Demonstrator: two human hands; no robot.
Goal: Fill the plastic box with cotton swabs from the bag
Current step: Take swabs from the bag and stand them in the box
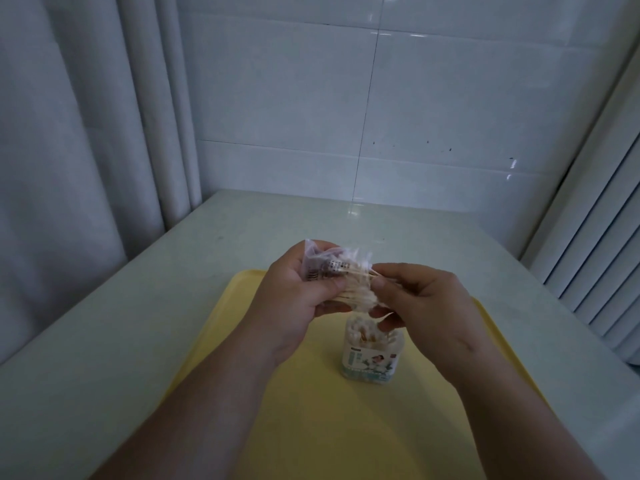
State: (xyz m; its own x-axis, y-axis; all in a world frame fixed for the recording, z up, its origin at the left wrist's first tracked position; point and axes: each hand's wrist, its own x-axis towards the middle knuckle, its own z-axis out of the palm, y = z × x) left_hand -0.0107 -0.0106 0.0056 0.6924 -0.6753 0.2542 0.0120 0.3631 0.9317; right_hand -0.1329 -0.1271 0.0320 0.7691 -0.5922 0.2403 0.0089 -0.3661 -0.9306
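One yellow tray (304, 420) on a pale worktop (104, 341), bag (320, 263) held above.
White tiles (450, 98) behind, curtain (69, 150) at left. Our left hand (298, 292) grips the bag, print blurred; fingers (381, 285) of our right hand (422, 299) pinch cotton swabs (360, 297) at its mouth. The plastic box (370, 355), label unreadable, stands on the tray below, holding swabs.

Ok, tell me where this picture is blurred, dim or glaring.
Head view: dim and bluish; the cotton swabs and bag in the left hand and right hand are motion-blurred; glare patches on the wall tiles; wide-angle lens bows the curtain.
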